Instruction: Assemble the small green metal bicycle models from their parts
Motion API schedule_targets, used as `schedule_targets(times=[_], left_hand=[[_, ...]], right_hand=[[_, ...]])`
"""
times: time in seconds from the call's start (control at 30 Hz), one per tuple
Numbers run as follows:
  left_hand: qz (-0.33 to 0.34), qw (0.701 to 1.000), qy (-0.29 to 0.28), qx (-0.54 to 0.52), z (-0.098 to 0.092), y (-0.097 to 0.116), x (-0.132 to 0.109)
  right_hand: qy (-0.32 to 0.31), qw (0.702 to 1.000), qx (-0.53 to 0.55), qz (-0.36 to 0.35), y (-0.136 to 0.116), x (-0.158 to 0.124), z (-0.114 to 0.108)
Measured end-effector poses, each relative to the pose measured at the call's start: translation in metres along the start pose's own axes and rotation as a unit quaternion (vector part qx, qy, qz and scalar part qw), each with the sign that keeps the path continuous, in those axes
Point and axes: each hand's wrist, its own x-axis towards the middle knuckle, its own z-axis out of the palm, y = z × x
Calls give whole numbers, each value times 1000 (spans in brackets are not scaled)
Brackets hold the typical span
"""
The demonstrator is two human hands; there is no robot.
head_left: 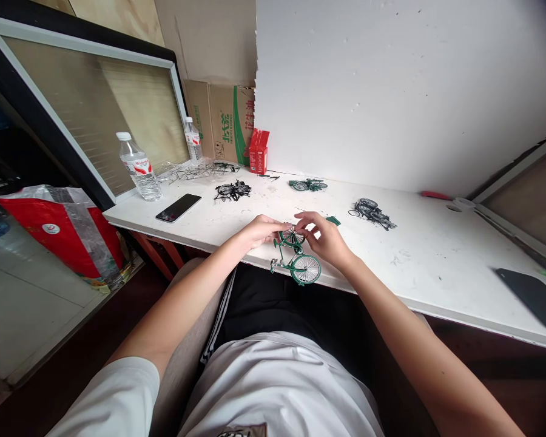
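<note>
A small green model bicycle (299, 260) stands at the front edge of the white table (437, 267). My left hand (260, 231) is closed on its left side near the upper wheel. My right hand (324, 238) pinches the top of that wheel with its fingertips. The lower wheel hangs over the table's edge, above my lap. A small green piece (333, 221) lies just behind my right hand.
Another green model bicycle (307, 184) and two heaps of black bicycle parts (232, 190) (373, 212) lie farther back. A phone (178, 207), two water bottles (139, 166) (193, 141), a red box (258, 151), wire frames (186, 172) and a cardboard carton (227, 121) are at the left. A dark phone (534, 298) lies at the right.
</note>
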Motion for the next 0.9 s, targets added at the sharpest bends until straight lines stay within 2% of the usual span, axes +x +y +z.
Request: schedule_targets(times=[0.33,0.57,0.9], left_hand=[[5,1000,-13,-4,1,2,-3],[24,1000,0,-7,8,10,-10],[17,1000,7,-8,11,12,-11]], right_hand=[[-11,999,-40,-16,0,-2,2],[9,994,-96,-53,-1,-4,2],[-8,982,-165,-86,-3,-3,1]])
